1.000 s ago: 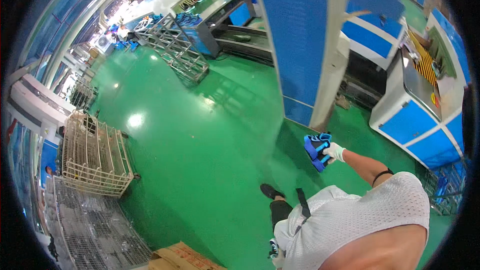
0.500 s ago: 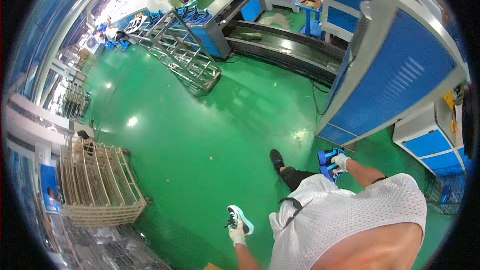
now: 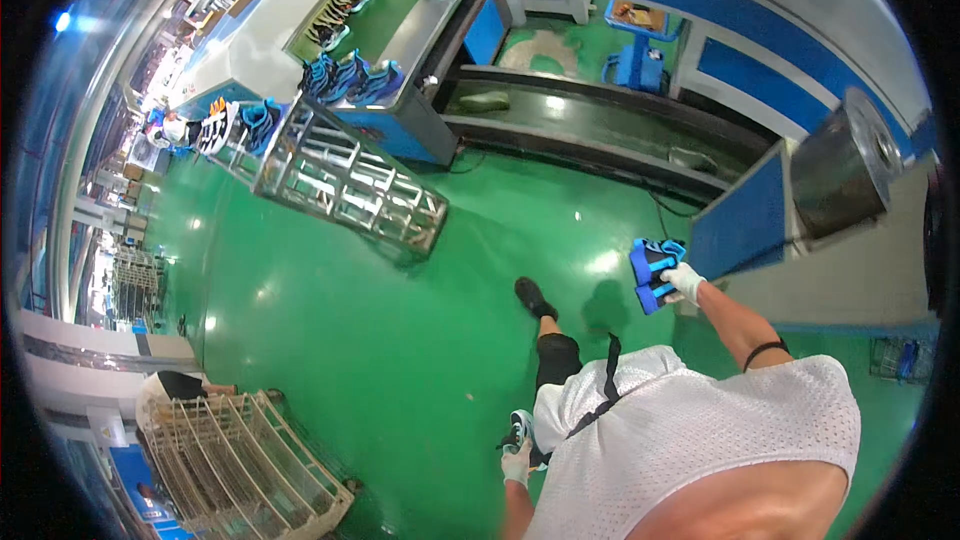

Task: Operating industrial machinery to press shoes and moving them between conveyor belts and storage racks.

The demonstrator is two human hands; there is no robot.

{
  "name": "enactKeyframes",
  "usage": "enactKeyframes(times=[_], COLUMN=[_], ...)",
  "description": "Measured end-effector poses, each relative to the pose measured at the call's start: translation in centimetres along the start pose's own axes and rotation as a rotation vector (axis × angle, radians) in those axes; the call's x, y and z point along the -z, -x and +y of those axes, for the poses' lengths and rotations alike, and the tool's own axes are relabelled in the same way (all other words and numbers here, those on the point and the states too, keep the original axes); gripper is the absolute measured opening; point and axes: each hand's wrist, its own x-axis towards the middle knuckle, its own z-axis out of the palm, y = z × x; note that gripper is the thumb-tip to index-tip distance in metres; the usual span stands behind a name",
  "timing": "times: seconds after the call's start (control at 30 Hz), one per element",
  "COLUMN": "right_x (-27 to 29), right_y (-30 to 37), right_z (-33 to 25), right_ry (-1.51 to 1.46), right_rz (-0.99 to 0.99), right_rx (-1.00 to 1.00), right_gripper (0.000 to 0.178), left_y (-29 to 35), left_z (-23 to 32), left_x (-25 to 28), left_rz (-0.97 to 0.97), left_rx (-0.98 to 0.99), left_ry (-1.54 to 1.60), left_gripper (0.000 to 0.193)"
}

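My right hand (image 3: 684,282), in a white glove, is closed around a pair of blue-and-black shoes (image 3: 650,270) with light blue stripes. They hang side by side, out in front of my right hip. Low at my left side, my gloved left hand (image 3: 516,462) grips a black-and-white sneaker (image 3: 519,427). Part of that sneaker is hidden by my hand and my white shirt. Both arms hang down, apart from any bench.
A metal rack (image 3: 350,185) stands ahead left, beside a bench with blue shoes (image 3: 345,77). A conveyor trough (image 3: 580,120) runs across ahead. Blue-and-grey machinery (image 3: 740,230) is close on my right. At lower left, a person (image 3: 165,395) is beside a beige rack (image 3: 250,460).
I have moved forward; the metal rack, bench and conveyor look nearer. My left hand with the sneaker has swung in toward my body, and the right with the shoes has shifted forward.
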Motion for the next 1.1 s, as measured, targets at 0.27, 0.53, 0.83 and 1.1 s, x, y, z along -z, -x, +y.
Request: enactKeyframes(times=[0.27, 0.53, 0.83, 1.1], right_x=[-0.5, -2.9, 2.0, -4.1], right_y=[-7.9, -8.6, -29.8, -34.4], right_z=[-5.0, -15.2, -25.6, -59.7], right_ry=[-0.166, -0.337, 0.414, -0.302], right_rz=[0.289, 0.491, -0.005, 0.331], right_rx=[-0.269, -0.482, 0.089, -0.147], right_gripper=[0.035, 0.027, 0.029, 0.028], left_y=[-15.5, -27.9, -31.9, -38.7], left_z=[38.5, 68.8, 90.9, 107.7], left_x=[4.4, 1.1, -6.6, -9.6], left_rz=[-0.107, -0.072, -0.260, -0.323], left_rx=[-0.296, -0.408, -0.594, -0.598], left_ry=[-0.224, -0.247, 0.090, 0.136], left_gripper=[0.052, 0.051, 0.050, 0.046])
